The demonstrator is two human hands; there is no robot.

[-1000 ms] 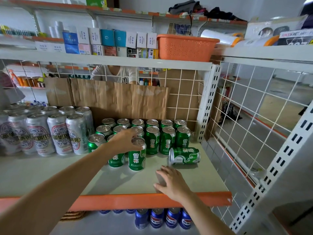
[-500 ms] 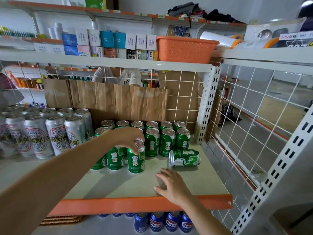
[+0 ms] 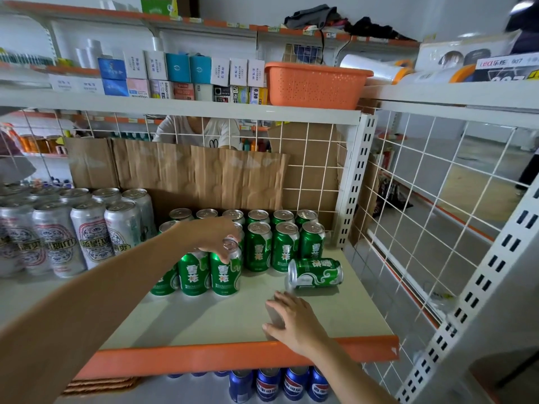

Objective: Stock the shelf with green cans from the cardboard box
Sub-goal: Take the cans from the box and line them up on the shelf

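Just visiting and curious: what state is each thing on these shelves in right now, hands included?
front green can: upright, top gripped by left hand
tipped green can: lying on its side, no hand on it
other green cans: upright in rows
silver cans: upright
right hand: open, resting on the shelf
orange basket: upright, one level up
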